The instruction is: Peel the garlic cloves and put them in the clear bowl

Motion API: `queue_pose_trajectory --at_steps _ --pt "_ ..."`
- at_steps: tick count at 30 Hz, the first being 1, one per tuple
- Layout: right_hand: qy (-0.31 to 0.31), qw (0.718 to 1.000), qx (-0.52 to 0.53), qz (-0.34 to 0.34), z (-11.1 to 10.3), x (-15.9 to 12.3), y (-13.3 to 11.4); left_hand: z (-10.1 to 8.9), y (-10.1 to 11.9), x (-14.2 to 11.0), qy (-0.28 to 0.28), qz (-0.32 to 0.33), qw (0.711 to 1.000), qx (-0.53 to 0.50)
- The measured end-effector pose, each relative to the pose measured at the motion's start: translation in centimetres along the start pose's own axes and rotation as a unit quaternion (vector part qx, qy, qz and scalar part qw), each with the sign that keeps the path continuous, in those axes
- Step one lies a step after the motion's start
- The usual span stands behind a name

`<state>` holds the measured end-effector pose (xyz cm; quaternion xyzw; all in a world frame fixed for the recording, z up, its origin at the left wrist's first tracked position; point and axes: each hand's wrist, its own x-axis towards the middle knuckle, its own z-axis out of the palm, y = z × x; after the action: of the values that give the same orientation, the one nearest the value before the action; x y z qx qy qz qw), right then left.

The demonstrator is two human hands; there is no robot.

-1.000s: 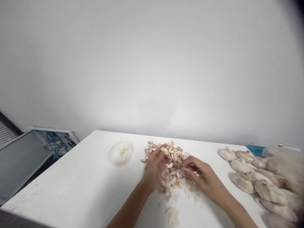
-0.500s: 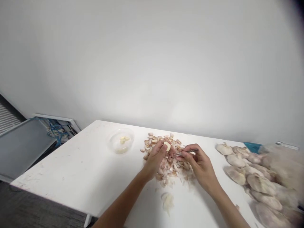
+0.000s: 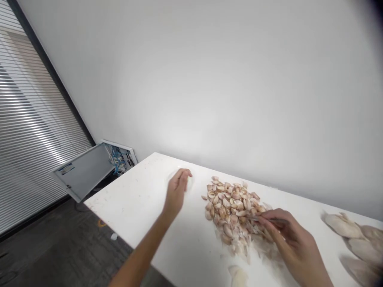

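Observation:
My left hand (image 3: 177, 191) hangs over a clear plastic bowl (image 3: 176, 175), hiding most of it and its contents. Whether the fingers still hold a clove is hidden. To the right lies a heap of unpeeled garlic cloves (image 3: 230, 211) with loose skins on the white table (image 3: 134, 203). My right hand (image 3: 284, 235) sits at the heap's right edge, pinching a thin metal tool (image 3: 269, 219) whose tip reaches the cloves. Near the front lies a small clump of papery garlic skin (image 3: 238, 276).
Whole pale garlic bulbs (image 3: 344, 225) lie along the table's right side, cut off by the frame. Beyond the left table edge are a dark floor, an open grey wall panel (image 3: 83, 171) with blue cables (image 3: 116, 159), and window blinds (image 3: 32, 119).
My left hand has moved left from the heap to the bowl, and its clove no longer shows. The view has swung, shifting the table right and showing more blinds. My right hand keeps the tool.

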<state>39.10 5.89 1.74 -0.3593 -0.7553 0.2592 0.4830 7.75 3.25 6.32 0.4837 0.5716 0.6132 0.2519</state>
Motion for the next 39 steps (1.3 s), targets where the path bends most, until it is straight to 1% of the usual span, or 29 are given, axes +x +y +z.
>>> queue_pose_trajectory --at_steps 1,3,5,7,10,12,15,17,18,20,21,23,25,26,28,31,34,36,39 --pt "-0.002 1.0 -0.007 -0.004 0.1 0.0 0.0 -1.8 0.0 0.9 0.016 0.02 0.998 0.054" --pt "-0.003 1.0 -0.015 -0.004 0.2 0.1 -0.1 -4.4 -0.2 2.6 0.011 0.045 0.987 0.157" --pt "-0.002 1.0 -0.011 0.004 0.2 0.2 -0.2 -5.8 -0.8 4.0 -0.021 0.055 0.968 0.242" --pt "0.002 1.0 0.001 0.01 0.1 0.3 -0.3 -6.1 -1.7 4.9 -0.052 0.059 0.948 0.308" --pt "0.006 1.0 0.004 0.026 -0.1 0.6 -0.3 -6.0 -2.7 5.4 -0.085 0.064 0.922 0.373" --pt "0.017 1.0 -0.001 0.025 -0.3 0.7 -0.1 -5.9 -2.7 5.1 -0.082 0.072 0.911 0.398" --pt "0.03 0.999 -0.009 0.022 -0.5 0.8 0.1 -5.1 -1.8 3.6 -0.048 0.088 0.907 0.409" --pt "0.024 0.999 -0.015 0.024 -0.4 0.8 0.2 -3.7 -1.3 2.0 -0.052 0.095 0.912 0.395" --pt "0.018 0.999 -0.018 0.026 -0.3 0.8 0.3 -2.7 -1.2 1.2 -0.074 0.094 0.916 0.383" --pt "-0.005 0.999 -0.026 0.028 -0.2 0.9 0.3 -0.4 -1.6 -0.3 -0.143 0.078 0.918 0.362" --pt "-0.027 0.999 -0.033 0.03 -0.2 0.9 0.2 0.6 -2.0 -0.8 -0.171 0.066 0.917 0.354" --pt "-0.085 0.995 -0.05 0.033 -0.3 0.9 0.1 2.3 -3.1 -1.4 -0.193 0.042 0.918 0.342" --pt "-0.137 0.988 -0.059 0.032 -0.3 0.9 -0.1 3.2 -4.0 -1.6 -0.202 0.023 0.923 0.325" --pt "-0.153 0.986 -0.058 0.03 -0.2 0.8 -0.2 3.4 -4.4 -1.5 -0.204 0.015 0.928 0.313" --pt "-0.162 0.985 -0.047 0.023 0.0 0.7 -0.5 3.4 -4.7 -1.4 -0.204 0.003 0.939 0.277" --pt "-0.15 0.989 -0.007 0.02 0.4 0.6 -1.0 3.2 -4.3 -1.5 -0.191 -0.022 0.962 0.192" --pt "-0.113 0.991 0.055 0.044 0.5 0.7 -1.6 3.5 -3.5 -1.5 -0.182 -0.071 0.978 0.07" --pt "-0.073 0.992 0.085 0.064 0.4 0.9 -1.8 4.3 -2.6 -1.5 -0.195 -0.112 0.974 -0.026" --pt "-0.01 0.994 0.089 0.061 0.2 1.1 -1.7 6.3 -1.2 -1.2 -0.217 -0.164 0.95 -0.157"
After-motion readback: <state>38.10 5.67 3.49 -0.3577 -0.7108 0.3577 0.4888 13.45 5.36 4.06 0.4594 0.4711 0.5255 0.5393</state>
